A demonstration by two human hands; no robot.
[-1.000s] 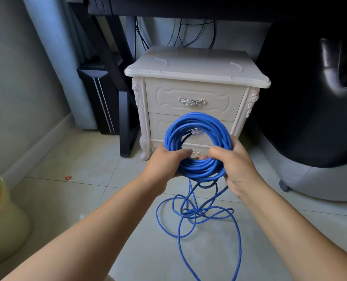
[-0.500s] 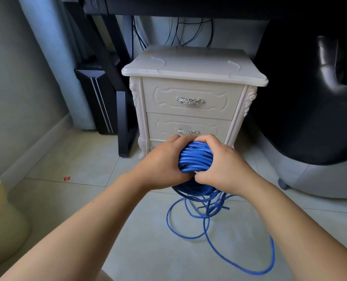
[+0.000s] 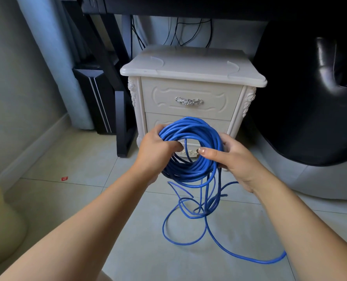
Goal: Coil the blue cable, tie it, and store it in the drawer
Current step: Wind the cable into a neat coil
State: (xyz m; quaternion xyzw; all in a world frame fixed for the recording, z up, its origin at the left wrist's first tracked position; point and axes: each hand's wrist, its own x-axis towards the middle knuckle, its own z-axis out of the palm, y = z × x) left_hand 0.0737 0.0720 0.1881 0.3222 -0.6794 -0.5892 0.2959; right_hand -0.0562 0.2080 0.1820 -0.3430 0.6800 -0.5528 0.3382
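The blue cable [image 3: 191,128] forms a thick round coil held upright in front of a cream nightstand [image 3: 193,67]. My left hand [image 3: 156,149] grips the coil's left side, fingers curled through the ring. My right hand [image 3: 231,159] holds the right side, thumb across the strands. Loose cable hangs from the coil's bottom and lies in tangled loops on the floor, trailing off to the right. The top drawer [image 3: 191,94] with a silver handle is closed. The coil hides most of the lower drawer.
A black desk leg [image 3: 122,118] and a dark computer case [image 3: 95,102] stand left of the nightstand. A large black chair [image 3: 310,98] fills the right. A pale yellow bin [image 3: 0,220] sits at the lower left. A small red scrap [image 3: 64,178] lies on the tiles.
Half a second ago both hands squeezed the coil together, edge on. Now the coil faces me as an open ring, the hands apart on its sides. The floor slack has shifted.
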